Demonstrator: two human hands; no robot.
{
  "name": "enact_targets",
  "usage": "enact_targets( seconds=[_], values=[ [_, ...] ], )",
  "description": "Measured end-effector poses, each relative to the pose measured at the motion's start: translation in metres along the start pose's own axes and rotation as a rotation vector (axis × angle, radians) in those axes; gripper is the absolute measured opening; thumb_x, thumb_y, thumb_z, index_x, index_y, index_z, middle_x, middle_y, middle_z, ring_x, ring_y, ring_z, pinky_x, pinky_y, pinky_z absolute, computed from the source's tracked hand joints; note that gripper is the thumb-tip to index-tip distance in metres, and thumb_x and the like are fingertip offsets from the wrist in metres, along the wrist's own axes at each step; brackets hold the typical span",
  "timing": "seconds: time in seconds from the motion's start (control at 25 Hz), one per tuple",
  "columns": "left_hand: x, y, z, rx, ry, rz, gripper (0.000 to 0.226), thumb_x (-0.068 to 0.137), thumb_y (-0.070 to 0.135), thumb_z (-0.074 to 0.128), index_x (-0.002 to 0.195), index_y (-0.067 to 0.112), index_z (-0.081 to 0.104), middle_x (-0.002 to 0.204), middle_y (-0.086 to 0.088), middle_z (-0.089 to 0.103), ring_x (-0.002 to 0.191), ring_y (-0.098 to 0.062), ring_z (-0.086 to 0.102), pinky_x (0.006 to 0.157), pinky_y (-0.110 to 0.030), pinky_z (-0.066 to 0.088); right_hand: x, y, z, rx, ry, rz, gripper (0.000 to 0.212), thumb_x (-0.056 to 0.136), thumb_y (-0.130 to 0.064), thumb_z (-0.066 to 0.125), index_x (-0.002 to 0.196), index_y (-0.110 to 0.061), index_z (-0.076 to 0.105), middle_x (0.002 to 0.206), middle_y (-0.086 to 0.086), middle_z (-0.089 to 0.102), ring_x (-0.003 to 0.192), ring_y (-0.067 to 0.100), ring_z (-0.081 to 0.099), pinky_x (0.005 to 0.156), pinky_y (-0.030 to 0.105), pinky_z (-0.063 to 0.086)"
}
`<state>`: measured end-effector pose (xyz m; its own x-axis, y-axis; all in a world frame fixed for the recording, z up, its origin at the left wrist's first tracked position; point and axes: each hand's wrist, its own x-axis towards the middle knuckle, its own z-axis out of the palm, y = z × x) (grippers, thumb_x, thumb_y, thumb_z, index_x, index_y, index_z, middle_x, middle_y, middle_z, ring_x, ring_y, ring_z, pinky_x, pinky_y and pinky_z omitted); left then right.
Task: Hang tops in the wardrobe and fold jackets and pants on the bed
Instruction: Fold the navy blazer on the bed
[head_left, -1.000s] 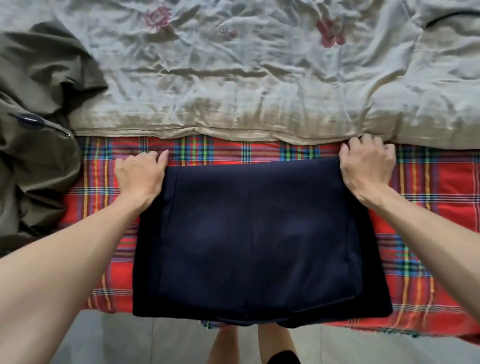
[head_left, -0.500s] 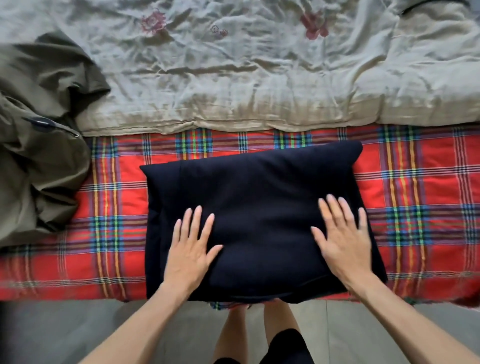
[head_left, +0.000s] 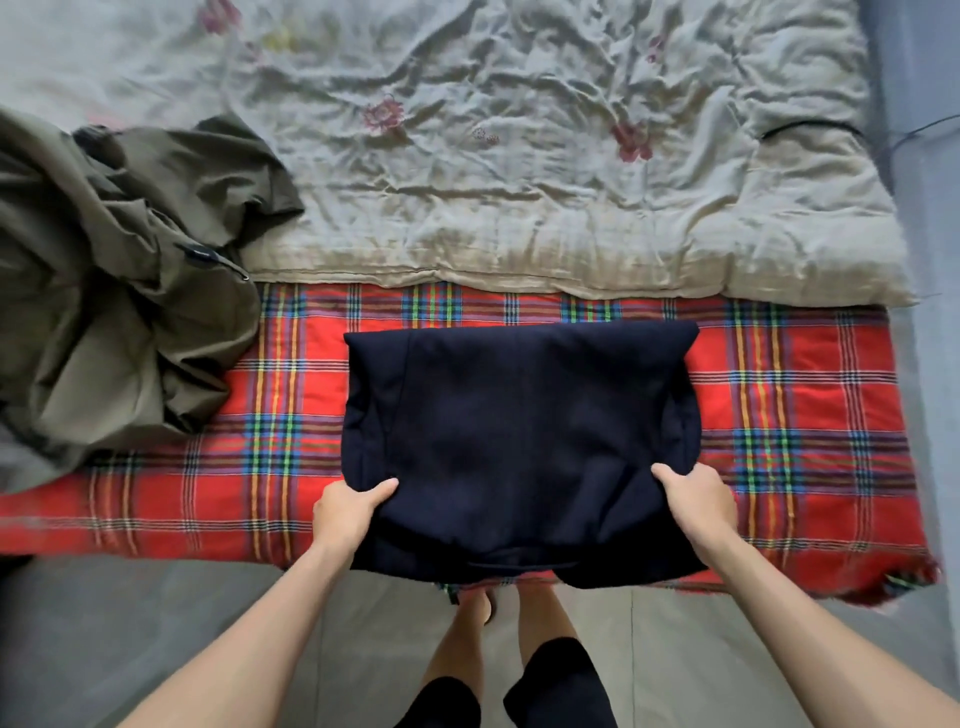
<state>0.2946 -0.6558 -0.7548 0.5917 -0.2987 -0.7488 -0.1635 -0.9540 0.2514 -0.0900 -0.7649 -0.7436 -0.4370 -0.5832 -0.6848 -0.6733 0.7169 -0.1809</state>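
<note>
A folded dark navy jacket (head_left: 519, 436) lies on the red plaid blanket (head_left: 795, 415) at the bed's near edge, its front hem hanging slightly over the edge. My left hand (head_left: 350, 512) grips its near left corner, thumb on top and fingers tucked beneath. My right hand (head_left: 693, 501) grips the near right corner the same way. An unfolded olive green garment (head_left: 119, 291) lies crumpled at the left of the bed.
A wrinkled beige quilt (head_left: 519, 171) with faded flowers covers the far part of the bed. Grey floor tiles (head_left: 156, 623) lie below the bed edge, and my legs stand close to it. A dark cable (head_left: 810, 127) lies at the quilt's right side.
My hands went from the far corners, to pressing flat on the folded jacket, to gripping its near corners. The view has pulled back from the bed.
</note>
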Motion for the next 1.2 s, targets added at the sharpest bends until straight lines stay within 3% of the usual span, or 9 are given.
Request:
enact_targets(
  seconds=[0.24, 0.36, 0.44, 0.64, 0.84, 0.96, 1.04, 1.12, 1.2],
  values=[
    [-0.059, 0.091, -0.079, 0.051, -0.072, 0.302, 0.037, 0.084, 0.032, 0.075, 0.102, 0.001, 0.064, 0.111, -0.017, 0.069, 0.109, -0.035, 0.061, 0.079, -0.035, 0.042, -0.086, -0.1, -0.081, -0.016, 0.008, -0.368, 0.035, 0.093, -0.039, 0.059, 0.099, -0.005, 0.061, 0.105, 0.016, 0.067, 0.103, 0.039, 0.059, 0.083, 0.043, 0.045],
    [-0.099, 0.14, -0.148, -0.02, -0.065, 0.519, 0.04, 0.081, 0.021, 0.078, 0.115, 0.005, 0.064, 0.117, -0.008, 0.068, 0.113, -0.027, 0.062, 0.089, -0.037, 0.047, -0.144, -0.173, -0.133, -0.048, -0.039, -0.608, 0.03, 0.088, -0.039, 0.062, 0.094, -0.01, 0.061, 0.095, 0.006, 0.066, 0.091, 0.028, 0.059, 0.078, 0.041, 0.046],
    [-0.132, 0.148, -0.2, -0.074, -0.005, 0.563, 0.045, 0.08, 0.019, 0.079, 0.117, 0.002, 0.062, 0.119, -0.009, 0.066, 0.114, -0.027, 0.061, 0.093, -0.038, 0.047, -0.192, -0.221, -0.158, -0.112, -0.072, -0.754, 0.034, 0.082, -0.044, 0.061, 0.088, -0.01, 0.06, 0.089, 0.008, 0.066, 0.088, 0.03, 0.062, 0.077, 0.043, 0.048],
    [-0.207, 0.117, -0.304, -0.206, 0.161, 0.512, 0.063, 0.063, 0.043, 0.078, 0.111, 0.004, 0.064, 0.112, -0.014, 0.069, 0.106, -0.027, 0.063, 0.092, -0.041, 0.049, -0.314, -0.327, -0.171, -0.347, -0.157, -1.173, 0.027, 0.091, -0.034, 0.062, 0.092, -0.007, 0.058, 0.091, 0.008, 0.061, 0.086, 0.026, 0.057, 0.077, 0.04, 0.046],
    [-0.294, 0.021, -0.389, -0.414, 0.424, 0.299, 0.055, 0.057, 0.043, 0.082, 0.088, 0.001, 0.065, 0.089, -0.011, 0.07, 0.085, -0.027, 0.066, 0.078, -0.042, 0.052, -0.448, -0.375, -0.147, -0.521, -0.272, -1.636, 0.028, 0.093, -0.034, 0.059, 0.089, -0.006, 0.052, 0.084, 0.008, 0.06, 0.081, 0.028, 0.058, 0.069, 0.042, 0.044],
    [-0.377, -0.049, -0.419, -0.58, 0.604, 0.135, 0.046, 0.064, 0.033, 0.084, 0.073, 0.001, 0.053, 0.069, -0.005, 0.051, 0.065, -0.019, 0.048, 0.06, -0.031, 0.035, -0.545, -0.376, -0.117, -0.608, -0.435, -1.91, 0.036, 0.093, -0.035, 0.061, 0.104, -0.001, 0.058, 0.096, 0.009, 0.065, 0.094, 0.031, 0.062, 0.074, 0.04, 0.046],
    [-0.426, -0.096, -0.433, -0.663, 0.668, 0.05, 0.046, 0.063, 0.034, 0.082, 0.078, -0.003, 0.059, 0.069, -0.009, 0.057, 0.067, -0.022, 0.054, 0.064, -0.032, 0.038, -0.614, -0.364, -0.098, -0.691, -0.527, -2.051, 0.036, 0.092, -0.037, 0.062, 0.099, -0.002, 0.059, 0.098, 0.011, 0.066, 0.099, 0.033, 0.06, 0.078, 0.04, 0.045],
    [-0.489, -0.17, -0.439, -0.779, 0.826, -0.063, 0.022, 0.073, 0.021, 0.082, 0.075, 0.005, 0.066, 0.07, -0.006, 0.067, 0.068, -0.02, 0.063, 0.062, -0.027, 0.043, -0.702, -0.328, -0.06, -0.768, -0.669, -2.21, 0.035, 0.09, -0.038, 0.065, 0.09, -0.004, 0.059, 0.089, 0.01, 0.065, 0.091, 0.031, 0.061, 0.079, 0.042, 0.048],
    [-0.52, -0.202, -0.441, -0.809, 0.846, -0.126, 0.011, 0.077, 0.014, 0.079, 0.077, 0.008, 0.069, 0.073, -0.007, 0.071, 0.071, -0.021, 0.067, 0.062, -0.025, 0.046, -0.748, -0.307, -0.05, -0.788, -0.747, -2.222, 0.033, 0.088, -0.038, 0.067, 0.082, -0.008, 0.058, 0.083, 0.007, 0.063, 0.083, 0.026, 0.061, 0.072, 0.038, 0.049]
  ],
)
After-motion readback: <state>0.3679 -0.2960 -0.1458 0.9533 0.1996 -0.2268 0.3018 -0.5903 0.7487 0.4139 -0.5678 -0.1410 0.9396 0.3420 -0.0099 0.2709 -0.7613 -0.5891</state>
